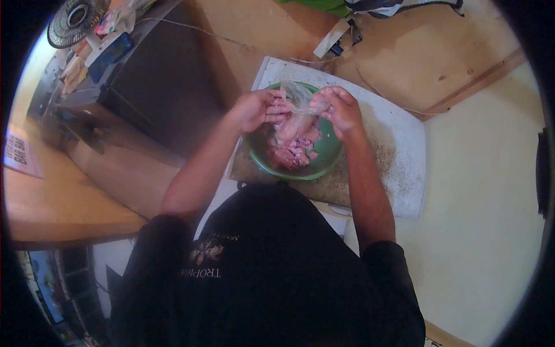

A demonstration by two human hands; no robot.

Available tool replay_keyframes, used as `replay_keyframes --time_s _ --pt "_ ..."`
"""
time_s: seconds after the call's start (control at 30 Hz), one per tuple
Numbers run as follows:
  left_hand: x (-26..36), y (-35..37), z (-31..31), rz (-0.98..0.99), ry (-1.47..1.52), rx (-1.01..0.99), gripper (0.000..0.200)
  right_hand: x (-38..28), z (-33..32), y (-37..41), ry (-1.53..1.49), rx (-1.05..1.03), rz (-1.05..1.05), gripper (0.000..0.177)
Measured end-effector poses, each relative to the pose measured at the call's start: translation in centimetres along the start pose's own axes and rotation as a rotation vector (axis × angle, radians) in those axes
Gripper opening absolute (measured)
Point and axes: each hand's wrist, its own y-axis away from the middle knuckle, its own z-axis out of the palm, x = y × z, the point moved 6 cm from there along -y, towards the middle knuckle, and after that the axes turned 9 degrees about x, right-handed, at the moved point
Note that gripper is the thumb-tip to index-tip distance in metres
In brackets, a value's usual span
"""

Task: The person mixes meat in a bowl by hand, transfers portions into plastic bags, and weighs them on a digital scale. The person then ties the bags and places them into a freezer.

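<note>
A thin clear plastic bag (296, 99) hangs between my two hands, over a green basin (330, 151). My left hand (263, 109) has the bag's left side at its fingertips, with the fingers loosely bent. On the other side, my right hand (341, 110) pinches the bag's edge between thumb and fingers. Raw pink meat pieces (293, 153) lie in the basin, below the bag. A larger pale piece of meat (292, 128) shows at the bag's lower end, partly covered by the plastic.
The basin stands on a worn white tabletop (399, 144) with dark speckles. Behind it a power strip (334, 40) and a cord lie along the wooden wall. At left are a dark cabinet (167, 75), a fan (75, 22) and a wooden counter (63, 202).
</note>
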Motion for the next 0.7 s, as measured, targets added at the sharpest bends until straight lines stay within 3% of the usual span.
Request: replay_keyframes --time_s 0.23,0.3,0.37,0.43,0.57,0.67,0.7 --pt "-0.7 -0.3 -2.2 0.210 -0.384 0.112 0.036 -0.2 0.1 -0.3 -0.142 -0.018 -0.009 0.017" --pt "-1.6 -1.6 -3.0 0.306 -0.753 0.166 0.041 -0.8 -1.7 0.6 -0.148 0.004 -0.022 0.017" --pt "-2.2 -1.8 -2.0 0.330 -0.768 0.145 0.045 -1.2 -1.1 0.6 -0.120 0.051 0.015 0.017" --pt "-1.2 0.1 1.1 0.526 -0.780 -0.007 0.054 -1.2 -0.4 0.5 -0.144 0.062 0.045 0.017" --pt "-1.0 0.1 4.9 0.510 -0.705 -0.049 0.058 -2.3 1.8 1.0 -0.183 0.004 0.030 0.018" --pt "0.3 1.5 6.0 0.175 -0.835 0.180 0.059 -3.0 3.6 0.3 -0.018 -0.074 -0.065 0.019" --pt "-0.4 -0.3 4.9 0.199 -0.809 0.166 0.058 -3.4 3.7 0.0 -0.020 -0.067 -0.066 0.019"
